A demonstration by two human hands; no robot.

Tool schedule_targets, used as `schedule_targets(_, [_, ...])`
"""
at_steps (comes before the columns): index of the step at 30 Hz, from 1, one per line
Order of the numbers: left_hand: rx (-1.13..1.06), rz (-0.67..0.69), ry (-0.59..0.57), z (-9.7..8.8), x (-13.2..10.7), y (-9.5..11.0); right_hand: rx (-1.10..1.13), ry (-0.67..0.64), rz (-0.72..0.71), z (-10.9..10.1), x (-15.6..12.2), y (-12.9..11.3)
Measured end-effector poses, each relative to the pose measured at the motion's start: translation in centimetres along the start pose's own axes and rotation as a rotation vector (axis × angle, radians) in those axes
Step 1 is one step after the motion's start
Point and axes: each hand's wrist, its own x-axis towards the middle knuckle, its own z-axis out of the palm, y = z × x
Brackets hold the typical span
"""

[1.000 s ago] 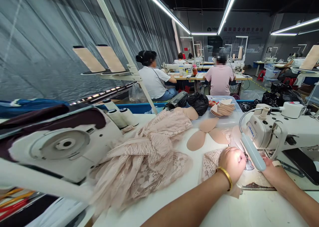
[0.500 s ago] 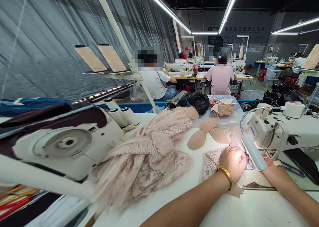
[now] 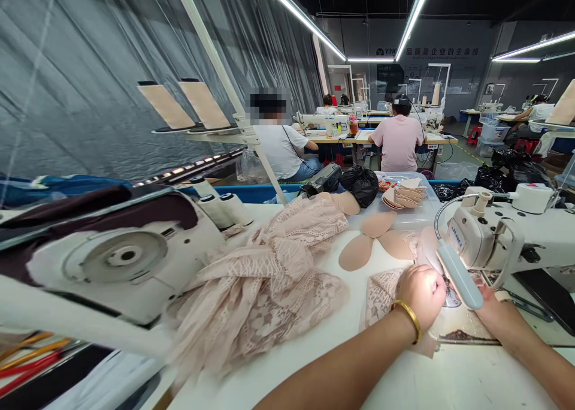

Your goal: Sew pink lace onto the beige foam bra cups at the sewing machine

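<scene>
My left hand (image 3: 421,292), with a gold bangle at the wrist, is curled shut on a piece of beige lace (image 3: 381,291) and presses it to the table by the needle of the white sewing machine (image 3: 507,235). My right hand (image 3: 493,309) lies on the same fabric under the machine head; its fingers are hidden behind the machine's lamp (image 3: 458,273). Loose beige bra cups (image 3: 377,237) lie just beyond my hands.
A heap of pink lace (image 3: 265,284) covers the table's middle. Another white machine (image 3: 117,260) stands at the left with thread cones (image 3: 224,209). A stack of cups (image 3: 402,195) and a black bag (image 3: 359,185) sit at the far edge. Other people sew at tables behind.
</scene>
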Motion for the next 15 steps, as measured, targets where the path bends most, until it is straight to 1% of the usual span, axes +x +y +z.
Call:
schedule_targets(6, [0.005, -0.009, -0.010, -0.1, 0.0, 0.2, 0.029, 0.022, 0.010, 0.3, -0.1, -0.1])
schedule_targets(15, [-0.009, -0.008, -0.013, -0.2, 0.1, 0.2, 0.012, 0.018, 0.001, 0.1, -1.0, -2.5])
